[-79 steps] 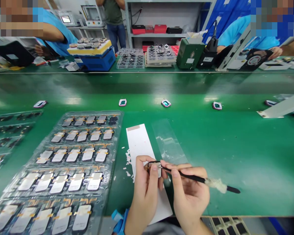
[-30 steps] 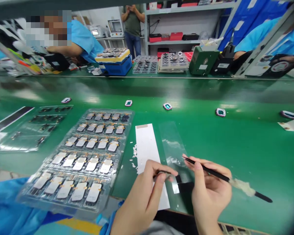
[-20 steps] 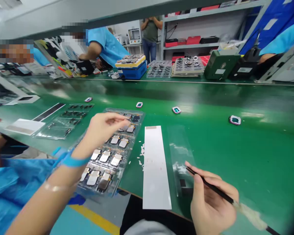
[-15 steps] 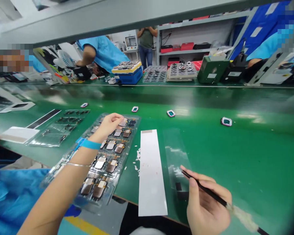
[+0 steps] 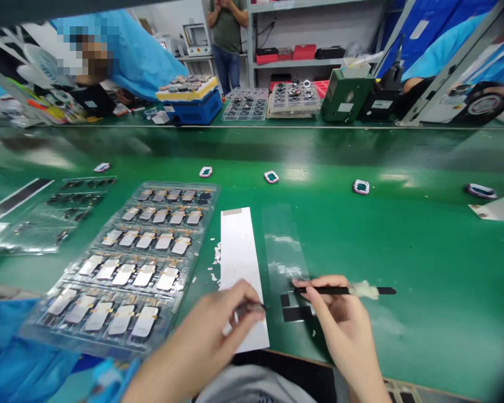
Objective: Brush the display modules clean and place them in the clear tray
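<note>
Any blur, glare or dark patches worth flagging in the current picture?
Head view: the left hand and the small part in its grip look soft, the part's details unreadable; head view: the right hand and tweezers look clearer; head view: pale glare marks the green table and clear film; head view: lower right edge dark.

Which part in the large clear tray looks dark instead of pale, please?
The part at the right end of the farthest row in the tray is dark; all the others look pale.
</note>
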Demonstrator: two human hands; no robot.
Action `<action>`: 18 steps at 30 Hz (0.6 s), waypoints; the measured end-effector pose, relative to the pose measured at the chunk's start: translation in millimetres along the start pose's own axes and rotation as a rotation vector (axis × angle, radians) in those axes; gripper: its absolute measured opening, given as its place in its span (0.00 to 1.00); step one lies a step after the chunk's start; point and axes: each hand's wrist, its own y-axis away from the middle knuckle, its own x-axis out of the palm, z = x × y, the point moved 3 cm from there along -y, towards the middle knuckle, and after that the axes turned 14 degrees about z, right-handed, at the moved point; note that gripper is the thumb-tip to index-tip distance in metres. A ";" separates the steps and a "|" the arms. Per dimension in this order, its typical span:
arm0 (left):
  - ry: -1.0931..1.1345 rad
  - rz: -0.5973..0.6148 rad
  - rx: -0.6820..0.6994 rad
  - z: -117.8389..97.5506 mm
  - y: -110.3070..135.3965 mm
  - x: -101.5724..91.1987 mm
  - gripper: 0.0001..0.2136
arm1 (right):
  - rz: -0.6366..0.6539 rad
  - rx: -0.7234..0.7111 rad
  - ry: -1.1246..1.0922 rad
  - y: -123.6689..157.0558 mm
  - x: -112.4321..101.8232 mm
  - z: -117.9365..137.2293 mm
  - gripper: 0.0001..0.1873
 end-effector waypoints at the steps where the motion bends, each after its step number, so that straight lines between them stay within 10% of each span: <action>1: -0.019 0.017 -0.005 0.7 4.1 14.9 0.05 | -0.020 0.006 0.008 0.3 -2.5 1.8 0.04; 4: 0.021 0.027 -0.018 16.4 5.4 36.7 0.06 | -0.031 0.028 0.061 1.7 -13.1 4.3 0.05; 9: 0.059 -0.030 0.013 43.9 -7.2 15.1 0.06 | 0.067 0.048 0.111 5.6 -19.4 1.3 0.04; 18: -0.129 -0.079 0.239 27.2 -16.1 34.8 0.08 | 0.152 -0.019 0.279 0.7 -3.7 0.7 0.02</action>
